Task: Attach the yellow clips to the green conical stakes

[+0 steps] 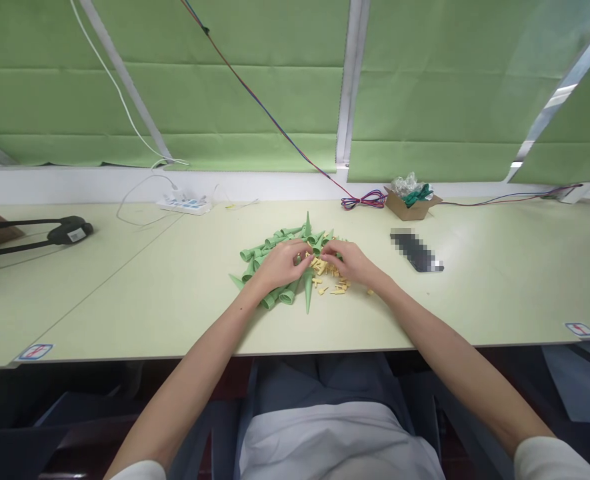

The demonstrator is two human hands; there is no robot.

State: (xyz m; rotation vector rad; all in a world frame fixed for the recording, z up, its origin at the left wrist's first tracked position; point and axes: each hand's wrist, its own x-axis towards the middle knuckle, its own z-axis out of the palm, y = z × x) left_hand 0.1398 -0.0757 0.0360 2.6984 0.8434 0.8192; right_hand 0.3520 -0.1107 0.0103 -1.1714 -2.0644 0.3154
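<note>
A pile of hollow light-green plastic cones lies on the table, with small pale-yellow plastic pieces scattered along its right side. Over the pile, my left hand is curled, its thumb and fingertips brought together. Facing it from the right is my right hand, fingers bent into a pinch above the yellow pieces. A green cone's open end shows between the two sets of fingertips; whether either hand grips it is unclear. Anything within the pinches is too small or hidden to name.
A blurred dark flat object lies to the right. Behind it stands a small cardboard box with clear plastic and green material, beside a coiled red-blue cable. A white power strip is at back left, a black strapped object far left.
</note>
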